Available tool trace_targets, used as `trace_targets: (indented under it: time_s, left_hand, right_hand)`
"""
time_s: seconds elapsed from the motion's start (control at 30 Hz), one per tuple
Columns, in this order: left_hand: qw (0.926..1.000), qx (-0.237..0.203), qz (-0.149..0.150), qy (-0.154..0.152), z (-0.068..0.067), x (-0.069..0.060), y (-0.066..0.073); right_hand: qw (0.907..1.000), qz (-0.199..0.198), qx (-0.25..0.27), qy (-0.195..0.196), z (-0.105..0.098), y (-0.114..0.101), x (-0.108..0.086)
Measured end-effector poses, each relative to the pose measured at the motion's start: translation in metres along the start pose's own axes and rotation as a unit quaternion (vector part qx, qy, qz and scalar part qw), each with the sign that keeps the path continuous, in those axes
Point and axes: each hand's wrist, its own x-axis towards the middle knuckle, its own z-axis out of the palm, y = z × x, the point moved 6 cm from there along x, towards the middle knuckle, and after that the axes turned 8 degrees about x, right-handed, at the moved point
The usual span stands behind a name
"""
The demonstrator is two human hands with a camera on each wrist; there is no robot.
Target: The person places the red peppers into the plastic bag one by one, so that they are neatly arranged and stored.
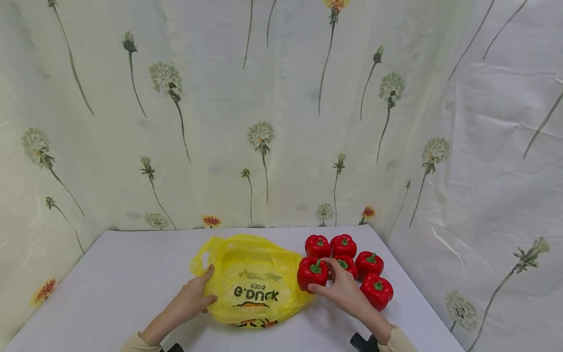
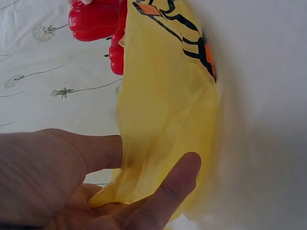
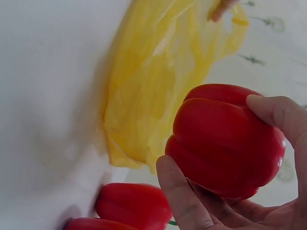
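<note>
A yellow plastic bag (image 1: pixel 259 288) with dark printing lies on the white table. My left hand (image 1: pixel 199 292) holds the bag's left edge; in the left wrist view part of the thumb is hidden behind the plastic, with a finger (image 2: pixel 180 179) across its near side. By the bag's right side, my right hand (image 1: pixel 340 291) grips a red bell pepper (image 1: pixel 312 274) between thumb and fingers, its green stem on top. The right wrist view shows this pepper (image 3: pixel 225 141) raised in front of the bag (image 3: pixel 148 86).
Several more red bell peppers stand in a cluster to the right, among them one near the front (image 1: pixel 377 292) and one at the back (image 1: pixel 317 246). A flower-printed curtain (image 1: pixel 281 122) surrounds the white table (image 1: pixel 145 259) at the back and sides.
</note>
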Motion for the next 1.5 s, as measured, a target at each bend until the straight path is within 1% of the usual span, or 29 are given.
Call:
trace_targets:
  time_s: [0.27, 0.5, 0.67, 0.9, 1.0, 1.2, 1.5]
  left_hand:
    - [1.0, 0.001, 0.006, 0.004, 0.001, 0.0, 0.001]
    - [0.9999, 0.004, 0.011, 0.01, -0.001, -0.002, 0.003]
    - [0.9999, 0.009, 0.009, 0.011, -0.001, -0.002, 0.004]
    - [0.9999, 0.01, 0.006, 0.01, -0.001, -0.002, 0.003]
    - [0.9998, 0.012, 0.007, 0.011, 0.0, -0.002, 0.003]
    - [0.9997, 0.016, 0.012, 0.011, 0.002, -0.002, 0.001]
    - [0.9995, 0.017, 0.023, 0.016, 0.002, -0.003, 0.002]
  right_hand:
    - [1.0, -0.004, 0.003, -0.001, 0.001, -0.007, 0.002]
    - [0.9998, -0.015, 0.012, -0.003, 0.003, -0.015, 0.004]
    - [0.9995, -0.029, 0.014, -0.006, 0.006, -0.021, 0.007]
    - [0.9986, -0.04, 0.034, -0.008, 0.01, -0.027, 0.009]
    - [0.9982, -0.041, 0.042, -0.013, 0.013, -0.029, 0.01]
    - [0.998, -0.043, 0.04, -0.025, 0.019, -0.033, 0.012]
    - [0.9962, -0.057, 0.053, -0.038, 0.027, -0.042, 0.015]
